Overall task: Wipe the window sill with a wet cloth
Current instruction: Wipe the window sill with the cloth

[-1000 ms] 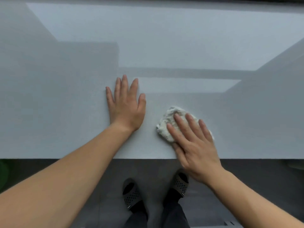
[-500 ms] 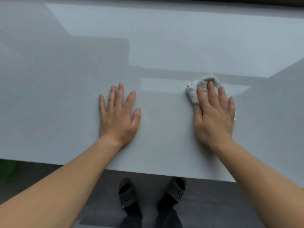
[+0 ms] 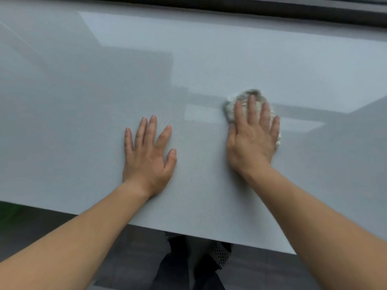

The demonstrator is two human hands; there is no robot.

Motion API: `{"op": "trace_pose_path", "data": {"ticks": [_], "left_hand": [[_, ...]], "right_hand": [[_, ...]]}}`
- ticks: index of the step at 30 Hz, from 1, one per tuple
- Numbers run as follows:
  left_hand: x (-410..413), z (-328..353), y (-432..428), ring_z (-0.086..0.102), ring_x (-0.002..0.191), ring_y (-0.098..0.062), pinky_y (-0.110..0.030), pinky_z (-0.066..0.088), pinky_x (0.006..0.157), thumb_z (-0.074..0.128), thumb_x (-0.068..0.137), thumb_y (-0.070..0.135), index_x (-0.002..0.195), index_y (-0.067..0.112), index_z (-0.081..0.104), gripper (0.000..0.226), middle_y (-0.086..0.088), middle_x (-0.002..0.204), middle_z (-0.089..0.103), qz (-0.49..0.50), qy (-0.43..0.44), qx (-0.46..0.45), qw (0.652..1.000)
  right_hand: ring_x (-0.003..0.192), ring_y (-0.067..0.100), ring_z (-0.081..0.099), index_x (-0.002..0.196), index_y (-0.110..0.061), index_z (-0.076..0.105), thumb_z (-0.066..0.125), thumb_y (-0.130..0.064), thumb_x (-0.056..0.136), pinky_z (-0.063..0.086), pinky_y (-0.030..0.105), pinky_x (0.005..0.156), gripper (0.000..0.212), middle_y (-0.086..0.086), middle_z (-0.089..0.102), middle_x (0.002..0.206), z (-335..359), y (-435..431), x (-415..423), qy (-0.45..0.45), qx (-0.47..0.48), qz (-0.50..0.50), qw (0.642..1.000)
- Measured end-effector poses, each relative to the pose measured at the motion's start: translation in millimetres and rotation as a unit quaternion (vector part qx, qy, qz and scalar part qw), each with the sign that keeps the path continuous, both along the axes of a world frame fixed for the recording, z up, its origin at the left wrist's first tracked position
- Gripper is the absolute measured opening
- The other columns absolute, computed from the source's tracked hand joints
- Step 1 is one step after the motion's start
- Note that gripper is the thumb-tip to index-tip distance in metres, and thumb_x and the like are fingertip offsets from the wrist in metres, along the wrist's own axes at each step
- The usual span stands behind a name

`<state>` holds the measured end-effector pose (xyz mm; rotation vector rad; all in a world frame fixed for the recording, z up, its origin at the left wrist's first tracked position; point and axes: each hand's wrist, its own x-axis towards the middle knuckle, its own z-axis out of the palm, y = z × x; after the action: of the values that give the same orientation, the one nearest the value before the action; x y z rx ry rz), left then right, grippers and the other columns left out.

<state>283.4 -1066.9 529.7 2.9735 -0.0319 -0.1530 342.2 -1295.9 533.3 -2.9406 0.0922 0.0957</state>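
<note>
A wide, glossy, pale grey window sill [image 3: 83, 122] is spread beneath both hands and fills most of the view. Soft patches of reflected light and shade are seen on it ahead of the fingers. Nearer than the wrists, below the sill's front edge, a dark floor [image 3: 41, 237] is shown, with a blurred green patch [image 3: 8, 212] far out to the left of the left hand. Two bare forearms are stretched forward across that front edge. Far beyond the fingertips, a dark window frame [image 3: 293, 9] is seen along the sill's back edge.

The left hand [image 3: 146, 162] is laid flat on the sill, palm down, fingers straight and slightly spread, with nothing held. The right hand [image 3: 251, 141] is set apart to its right and a little further forward. It is pressed palm down, fingers straight, on a crumpled off-white cloth [image 3: 230, 111]. The cloth is trapped between this hand and the sill, and its blurred edges show past the fingertips and on both sides of the fingers. Between the forearms, below the sill, dark trousers [image 3: 178, 268] and a perforated grey slipper [image 3: 219, 254] are seen.
</note>
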Motion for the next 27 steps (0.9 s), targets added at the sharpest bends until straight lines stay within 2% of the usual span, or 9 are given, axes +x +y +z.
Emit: {"op": "trace_pose_path", "data": {"ticks": [3,5,9,11,15,17,21,23,27], "left_hand": [[3.0,0.0,-1.6,0.011,0.149,-0.031,-0.063,0.001,0.116,0.03,0.091,0.047,0.144,0.02,0.038,0.06,-0.015,0.16,0.021,-0.003,-0.016,-0.008,1.0],[9.7,3.1,-5.5,0.024,0.144,-0.036,-0.068,-0.004,0.113,0.035,0.089,0.047,0.131,0.016,0.048,0.054,-0.02,0.149,0.034,0.0,-0.027,0.005,1.0],[53.6,9.5,-11.0,0.04,0.133,-0.032,-0.067,0.0,0.114,0.041,0.086,0.043,0.111,0.014,0.056,0.042,-0.016,0.132,0.047,0.006,-0.077,-0.035,0.996],[88.7,8.3,-12.8,0.035,0.138,-0.032,-0.062,0.003,0.116,0.039,0.086,0.04,0.12,0.013,0.055,0.046,-0.016,0.143,0.043,-0.003,-0.09,-0.059,0.994],[149.2,6.9,-22.2,0.005,0.151,-0.025,-0.051,-0.006,0.12,0.03,0.089,0.043,0.147,0.019,0.033,0.064,-0.01,0.163,0.011,-0.014,-0.02,-0.072,0.997],[160.0,1.9,-22.5,-0.005,0.151,-0.022,-0.051,-0.009,0.119,0.025,0.09,0.046,0.153,0.023,0.023,0.067,-0.006,0.165,0.002,-0.03,0.008,-0.052,0.998],[159.8,-5.3,-23.3,-0.007,0.151,-0.02,-0.051,-0.007,0.12,0.023,0.091,0.046,0.153,0.027,0.018,0.066,-0.004,0.165,0.0,-0.027,-0.003,-0.024,0.999],[159.1,-5.3,-24.0,-0.006,0.151,-0.021,-0.052,-0.006,0.12,0.024,0.09,0.046,0.153,0.027,0.018,0.066,-0.004,0.165,0.001,-0.025,-0.006,-0.022,0.999],[160.3,-3.8,-24.3,-0.003,0.151,-0.022,-0.054,-0.004,0.119,0.023,0.089,0.046,0.153,0.026,0.021,0.067,-0.006,0.165,0.003,-0.029,-0.009,-0.023,0.999]], "right_hand": [[0.152,0.027,0.01,0.154,-0.034,0.027,0.035,-0.039,0.1,0.004,0.05,0.121,0.055,-0.005,0.017,0.164,-1.9,12.5,-27.0,-0.004,-0.001,0.183,0.983],[0.151,0.026,0.015,0.152,-0.035,0.03,0.034,-0.042,0.099,0.007,0.049,0.121,0.054,-0.005,0.021,0.163,-1.2,-7.4,-9.5,-0.001,-0.01,0.237,0.971],[0.153,0.024,0.004,0.154,-0.037,0.019,0.028,-0.039,0.1,-0.002,0.047,0.122,0.055,-0.007,0.008,0.166,1.2,-37.5,68.3,0.019,0.003,0.032,0.999],[0.153,0.025,0.001,0.155,-0.036,0.017,0.028,-0.038,0.101,-0.002,0.049,0.121,0.056,-0.008,0.006,0.166,1.2,-19.0,76.9,0.011,-0.008,-0.023,1.0],[0.153,0.024,0.006,0.154,-0.037,0.022,0.028,-0.042,0.1,0.002,0.048,0.122,0.055,-0.008,0.013,0.165,-1.1,2.1,45.5,0.005,-0.019,0.175,0.984],[0.152,0.022,0.008,0.154,-0.039,0.023,0.028,-0.044,0.101,0.001,0.044,0.122,0.054,-0.01,0.013,0.164,-0.1,-17.6,63.5,0.016,-0.028,0.211,0.977],[0.153,0.021,0.0,0.154,-0.039,0.017,0.026,-0.041,0.1,-0.005,0.044,0.122,0.055,-0.01,0.006,0.166,2.4,-36.0,125.5,0.028,-0.001,-0.019,0.999],[0.153,0.024,-0.001,0.155,-0.037,0.016,0.029,-0.037,0.1,-0.005,0.047,0.121,0.056,-0.008,0.005,0.166,2.1,-11.7,125.2,0.017,-0.006,-0.048,0.999],[0.152,0.025,0.009,0.154,-0.037,0.025,0.029,-0.043,0.101,0.004,0.047,0.122,0.054,-0.008,0.016,0.164,1.2,1.4,95.8,0.006,-0.02,0.186,0.982]]}}
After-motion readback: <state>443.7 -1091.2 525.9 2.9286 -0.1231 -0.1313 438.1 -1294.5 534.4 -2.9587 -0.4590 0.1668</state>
